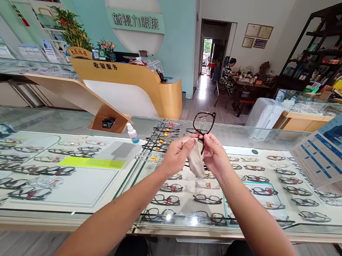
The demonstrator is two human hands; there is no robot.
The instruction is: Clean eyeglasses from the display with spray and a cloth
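Note:
Above the glass display case, both of my hands are at a pair of dark-rimmed eyeglasses [204, 123], which is tilted on end with one lens up. My left hand [177, 154] is closed on a beige cloth [196, 161] that hangs down between the hands and covers part of the glasses. With thumb and fingers pinched, my right hand [216, 153] grips the glasses' lower part. The cloth hides the lower lens. Left of my hands, a row of eyeglasses [160, 139] with small coloured tags lies on the glass top. A white spray bottle [132, 133] stands farther left.
Under the glass top [106, 136] several rows of eyeglasses are laid out. A slanted wooden stand [97, 109] is at the left, and a blue leaflet sign [335, 151] at the right. Beyond are a curved counter [166, 93], a wrapped suitcase [263, 115] and a seated person [228, 74].

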